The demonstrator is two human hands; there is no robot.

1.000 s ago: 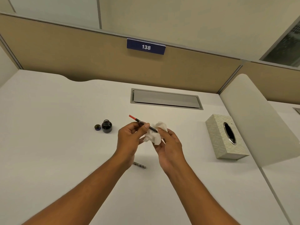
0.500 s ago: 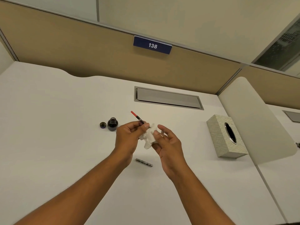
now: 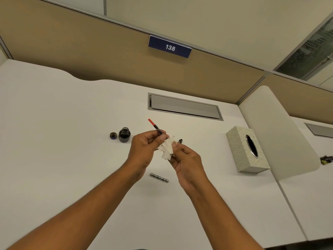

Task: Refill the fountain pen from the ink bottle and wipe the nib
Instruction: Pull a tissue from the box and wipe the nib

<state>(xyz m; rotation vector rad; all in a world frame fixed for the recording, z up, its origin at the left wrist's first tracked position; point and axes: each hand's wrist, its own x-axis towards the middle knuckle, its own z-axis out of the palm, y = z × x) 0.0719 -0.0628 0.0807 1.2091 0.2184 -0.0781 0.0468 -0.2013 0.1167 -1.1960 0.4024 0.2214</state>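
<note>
While our left hand (image 3: 144,147) pinches the slim black, red-tipped pen section (image 3: 157,129), nib buried in the crumpled white tissue (image 3: 167,149) gripped by our right hand (image 3: 185,159), tissue has slid toward the grip: wiping underway. Open dark glass ink bottle (image 3: 124,135) sits left of the tissue.

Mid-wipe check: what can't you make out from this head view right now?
- Nib of the pen: buried in the tissue between left hand and right hand; whether it is clean is unknown.
- Ink bottle: too small to read the ink level.
- Small dark item behind the tissue: mostly hidden, unidentifiable.
</note>
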